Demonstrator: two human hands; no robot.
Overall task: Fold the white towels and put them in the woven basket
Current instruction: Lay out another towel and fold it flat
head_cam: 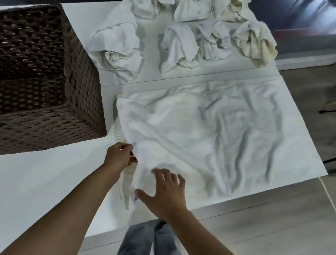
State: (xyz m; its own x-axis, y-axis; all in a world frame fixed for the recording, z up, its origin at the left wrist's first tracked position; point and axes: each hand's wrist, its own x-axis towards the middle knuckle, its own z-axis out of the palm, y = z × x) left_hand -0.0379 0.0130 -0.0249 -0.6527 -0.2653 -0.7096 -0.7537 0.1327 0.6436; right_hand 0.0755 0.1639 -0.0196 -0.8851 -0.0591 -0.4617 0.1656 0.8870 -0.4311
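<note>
- One white towel (206, 135) lay spread and wrinkled on the table (32, 188), right of the woven basket (28, 81).
- Left hand (120, 155) pinched its near-left edge.
- Right hand (165, 192) hovered over the near edge, fingers spread, holding nothing.
- Crumpled towels (182, 29) waited at the far side; no folded towel was visible, so the task appeared barely begun.

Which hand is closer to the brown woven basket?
Left. The left hand pinches the towel edge just below the woven basket; the right hand hovers open farther off, nearer the person.
</note>
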